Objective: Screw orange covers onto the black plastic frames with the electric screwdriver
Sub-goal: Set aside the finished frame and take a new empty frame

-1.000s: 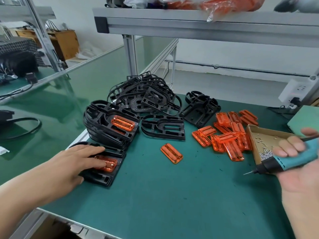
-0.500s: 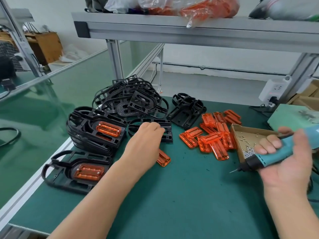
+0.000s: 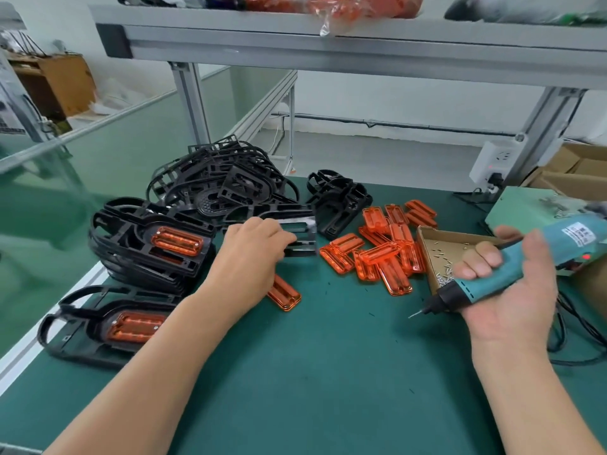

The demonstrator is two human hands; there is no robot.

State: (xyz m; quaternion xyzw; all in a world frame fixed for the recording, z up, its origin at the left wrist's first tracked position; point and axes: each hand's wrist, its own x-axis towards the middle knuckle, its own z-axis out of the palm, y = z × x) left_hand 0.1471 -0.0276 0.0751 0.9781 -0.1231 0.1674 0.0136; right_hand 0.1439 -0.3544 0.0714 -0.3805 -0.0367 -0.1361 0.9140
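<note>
Left hand (image 3: 253, 254) at the far middle of the tabletop (image 3: 328, 372), fingers curled over the near edge of a bare black frame (image 3: 300, 238). Frame flat at the near fringe of the heap of bare frames (image 3: 223, 185), its long axis apparently left to right, its left part hidden under the hand.

Right hand (image 3: 512, 290) well to the right, palm up, wrapped round the electric screwdriver (image 3: 486, 280); bit aimed left and near, above bare tabletop and touching nothing.

Loose orange cover (image 3: 285, 295) flat just near the left wrist, long axis from far left to near right, apart from the pile of orange covers (image 3: 384, 254) further right. Cardboard tray (image 3: 437, 239) of screws between that pile and the right hand.

Finished work at the left: a stack of covered frames (image 3: 147, 247) and, nearer, a single covered frame (image 3: 108, 326).

Judged step: fetching the next frame. Deciding relation: frame on the far side of the loose cover, the left hand much the nearer to both; hence probably a short pull toward the near middle, cover seated afterwards, screwdriver brought in from the right.
</note>
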